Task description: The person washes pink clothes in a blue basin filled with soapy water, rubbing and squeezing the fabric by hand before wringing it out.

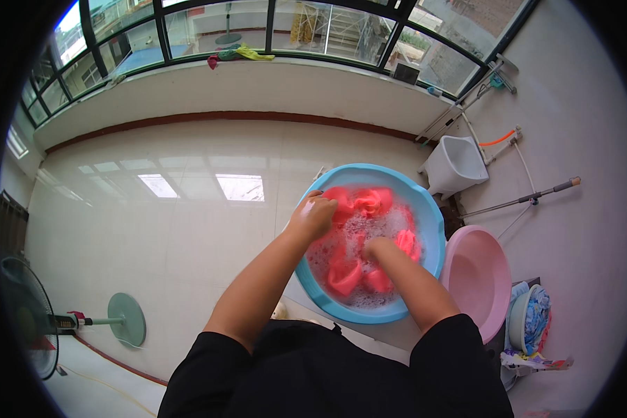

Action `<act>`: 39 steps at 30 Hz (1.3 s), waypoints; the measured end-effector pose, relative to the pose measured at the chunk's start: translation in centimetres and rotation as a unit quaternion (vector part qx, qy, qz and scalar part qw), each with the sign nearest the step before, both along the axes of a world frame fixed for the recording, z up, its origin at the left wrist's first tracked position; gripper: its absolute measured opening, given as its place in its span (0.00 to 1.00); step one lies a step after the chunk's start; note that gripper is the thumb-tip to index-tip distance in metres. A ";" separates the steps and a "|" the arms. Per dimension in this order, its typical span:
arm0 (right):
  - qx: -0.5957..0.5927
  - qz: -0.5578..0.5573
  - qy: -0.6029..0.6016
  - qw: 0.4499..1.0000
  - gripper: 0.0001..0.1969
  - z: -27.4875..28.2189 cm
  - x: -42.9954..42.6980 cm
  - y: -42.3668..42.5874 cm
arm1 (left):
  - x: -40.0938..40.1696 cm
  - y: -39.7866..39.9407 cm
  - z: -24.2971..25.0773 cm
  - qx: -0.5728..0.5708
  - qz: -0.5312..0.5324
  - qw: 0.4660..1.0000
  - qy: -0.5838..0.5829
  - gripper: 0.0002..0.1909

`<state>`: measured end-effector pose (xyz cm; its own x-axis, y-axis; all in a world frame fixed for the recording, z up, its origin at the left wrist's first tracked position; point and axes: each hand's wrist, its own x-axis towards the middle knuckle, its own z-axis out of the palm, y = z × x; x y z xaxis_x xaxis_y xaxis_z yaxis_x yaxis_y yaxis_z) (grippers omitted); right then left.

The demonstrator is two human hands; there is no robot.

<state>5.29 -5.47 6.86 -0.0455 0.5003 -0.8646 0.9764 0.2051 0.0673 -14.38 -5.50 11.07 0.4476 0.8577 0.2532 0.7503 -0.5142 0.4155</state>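
Note:
A blue plastic basin of sudsy water stands in front of me. Soaked coral-red cloth lies bunched in it, partly under white foam. At the basin's left side, my left hand is curled into a fist on an edge of the red cloth, just above the water. Some foam clings to the back of that hand. My right hand reaches into the middle of the basin; its fingers are hidden by water and suds, so its grip does not show.
A pink basin leans close on the right, near a bucket with blue patterned fabric. Beyond are a white mop sink and a pole against the wall. A green-based fan lies in view at left.

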 end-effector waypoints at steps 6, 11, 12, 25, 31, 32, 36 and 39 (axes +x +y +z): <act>0.176 0.083 0.218 0.956 0.28 8.0 1.7 -0.7 | -0.1 0.3 -0.3 -0.003 0.008 1.000 0.004 0.05; 0.381 0.102 0.257 0.882 0.32 9.2 0.5 2.1 | 0.5 0.0 -0.3 0.026 0.035 0.998 -0.039 0.10; 0.395 0.109 0.252 0.877 0.32 8.0 0.0 2.3 | 0.6 0.0 -0.2 0.038 0.036 0.997 -0.048 0.12; 0.349 0.078 0.311 0.881 0.18 6.3 -0.4 0.7 | 0.0 0.2 -0.2 0.022 0.026 0.999 -0.034 0.16; 0.401 0.034 0.365 0.840 0.17 10.0 6.6 -6.7 | -0.2 0.2 -0.5 0.008 0.010 0.997 -0.079 0.17; 0.396 0.005 0.350 0.849 0.17 10.1 7.7 -7.8 | 0.1 0.2 -0.2 0.007 -0.001 0.997 -0.083 0.17; 0.343 -0.019 0.357 0.869 0.16 8.7 9.1 -10.3 | 0.3 -0.1 0.1 0.009 0.007 0.998 -0.064 0.16; 0.311 -0.008 0.320 0.895 0.13 10.3 6.4 -12.3 | -0.2 -0.2 -0.1 0.012 0.017 0.998 -0.065 0.15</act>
